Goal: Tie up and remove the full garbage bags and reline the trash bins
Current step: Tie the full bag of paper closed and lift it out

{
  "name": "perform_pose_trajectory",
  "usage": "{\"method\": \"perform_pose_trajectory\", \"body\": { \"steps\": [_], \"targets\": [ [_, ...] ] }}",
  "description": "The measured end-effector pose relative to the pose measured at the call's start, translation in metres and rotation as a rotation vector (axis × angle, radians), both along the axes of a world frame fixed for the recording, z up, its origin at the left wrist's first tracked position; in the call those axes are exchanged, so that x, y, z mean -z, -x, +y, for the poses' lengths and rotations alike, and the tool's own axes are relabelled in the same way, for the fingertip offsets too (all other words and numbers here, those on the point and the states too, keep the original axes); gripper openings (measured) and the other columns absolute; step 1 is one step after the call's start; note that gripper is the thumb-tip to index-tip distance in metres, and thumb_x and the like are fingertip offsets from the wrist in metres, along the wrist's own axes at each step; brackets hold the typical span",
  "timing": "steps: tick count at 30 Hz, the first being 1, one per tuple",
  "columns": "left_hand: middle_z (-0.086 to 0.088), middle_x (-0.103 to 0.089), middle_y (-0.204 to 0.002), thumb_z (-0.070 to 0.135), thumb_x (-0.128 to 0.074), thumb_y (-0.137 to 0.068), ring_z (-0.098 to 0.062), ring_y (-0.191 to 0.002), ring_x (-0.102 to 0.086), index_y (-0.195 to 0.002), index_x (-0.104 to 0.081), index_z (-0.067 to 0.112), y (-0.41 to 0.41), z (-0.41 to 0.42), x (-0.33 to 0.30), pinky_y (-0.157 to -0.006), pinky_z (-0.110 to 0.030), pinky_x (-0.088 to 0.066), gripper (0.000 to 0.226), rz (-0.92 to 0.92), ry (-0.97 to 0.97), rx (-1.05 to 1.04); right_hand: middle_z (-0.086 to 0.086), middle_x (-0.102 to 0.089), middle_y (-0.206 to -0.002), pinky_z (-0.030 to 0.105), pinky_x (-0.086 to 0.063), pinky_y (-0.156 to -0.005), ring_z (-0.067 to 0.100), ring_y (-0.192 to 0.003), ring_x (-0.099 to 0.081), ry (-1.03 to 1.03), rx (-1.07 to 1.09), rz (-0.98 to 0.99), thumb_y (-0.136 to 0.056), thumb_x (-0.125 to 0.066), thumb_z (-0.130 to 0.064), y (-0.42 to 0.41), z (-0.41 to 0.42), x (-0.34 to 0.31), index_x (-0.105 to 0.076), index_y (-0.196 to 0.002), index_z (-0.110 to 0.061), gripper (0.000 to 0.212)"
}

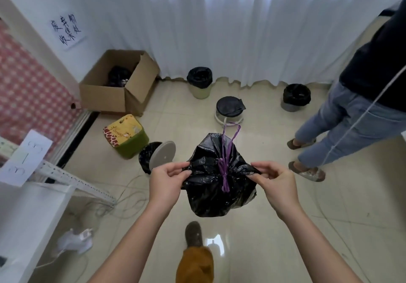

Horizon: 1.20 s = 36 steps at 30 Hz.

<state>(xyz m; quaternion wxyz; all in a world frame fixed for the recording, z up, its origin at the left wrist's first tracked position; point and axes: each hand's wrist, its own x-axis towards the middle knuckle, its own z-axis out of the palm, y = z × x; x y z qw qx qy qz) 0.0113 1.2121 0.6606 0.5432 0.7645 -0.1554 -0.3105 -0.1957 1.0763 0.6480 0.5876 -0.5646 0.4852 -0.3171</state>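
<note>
Left hand (170, 178) and right hand (271, 178) each pinch an edge of the black garbage bag (216, 192), holding it up, probably to knot over the purple drawstring (224, 168).

Black garbage bag (217, 186), purple drawstring (225, 164)

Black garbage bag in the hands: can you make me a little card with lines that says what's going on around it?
held thing: black garbage bag, off the floor
left hand: pinches the bag's left edge
right hand: pinches the bag's right edge
tie: purple drawstring, knotted at the neck
lined bins by the curtain: pale green bin, grey bin
cardboard box: open, black bags inside
bystander: second person, standing right
</note>
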Motion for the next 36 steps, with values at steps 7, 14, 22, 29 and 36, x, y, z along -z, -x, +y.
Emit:
{"method": "perform_pose_trajectory", "body": {
  "steps": [7, 14, 22, 29, 36],
  "targets": [
    [-0.009, -0.074, -0.087, 0.002, -0.076, -0.079, -0.022, -0.084, -0.072, -0.089, -0.075, 0.019, -0.127, -0.116, -0.004, -0.079, -0.035, -0.057, 0.02, 0.004, 0.001, 0.065, 0.008, -0.07, -0.079, 0.011, -0.049, -0.06, 0.008, -0.061, -0.055, -0.012, 0.08, -0.006, -0.07, -0.078, 0.007, -0.12, -0.102, 0.004, -0.074, -0.082, -0.018, 0.028],
    [-0.002, -0.075, -0.078, 0.0, -0.074, -0.08, -0.013, -0.074, -0.072, -0.086, -0.074, 0.021, -0.225, -0.236, -0.021, -0.061, -0.019, -0.055, 0.022, 0.013, 0.033, 0.093, 0.011, -0.073, -0.084, 0.014, -0.051, -0.065, 0.013, -0.067, -0.058, -0.012, 0.117, -0.007, -0.069, -0.079, 0.007, -0.213, -0.21, -0.004, -0.074, -0.083, -0.015, 0.027],
    [0.002, -0.075, -0.075, 0.0, -0.073, -0.08, -0.01, -0.068, -0.071, -0.079, -0.075, 0.024, -0.329, -0.378, 0.009, -0.05, -0.018, -0.051, 0.025, 0.007, 0.02, 0.003, -0.004, -0.069, -0.068, 0.017, -0.05, -0.06, 0.007, -0.061, -0.054, 0.022, -0.013, 0.06, -0.069, -0.083, 0.0, -0.325, -0.37, 0.018, -0.075, -0.079, -0.024, 0.027],
    [-0.005, -0.076, -0.084, -0.004, -0.071, -0.081, -0.02, -0.081, -0.072, -0.086, -0.075, 0.016, -0.416, -0.473, 0.005, -0.065, -0.028, -0.055, 0.021, 0.085, 0.049, -0.218, -0.007, -0.069, -0.067, 0.018, -0.047, -0.058, 0.007, -0.06, -0.054, 0.014, -0.168, 0.062, -0.072, -0.083, -0.006, -0.437, -0.499, 0.005, -0.076, -0.082, -0.021, 0.02],
    [0.001, -0.076, -0.079, -0.002, -0.072, -0.081, -0.011, -0.074, -0.072, -0.085, -0.074, 0.019, -0.529, -0.538, 0.004, -0.058, -0.018, -0.054, 0.022, 0.049, 0.055, -0.321, -0.004, -0.073, -0.077, 0.018, -0.053, -0.064, 0.01, -0.068, -0.063, 0.081, -0.279, 0.068, -0.074, -0.081, -0.003, -0.573, -0.585, 0.006, -0.075, -0.084, -0.025, 0.025]
  ]
}}
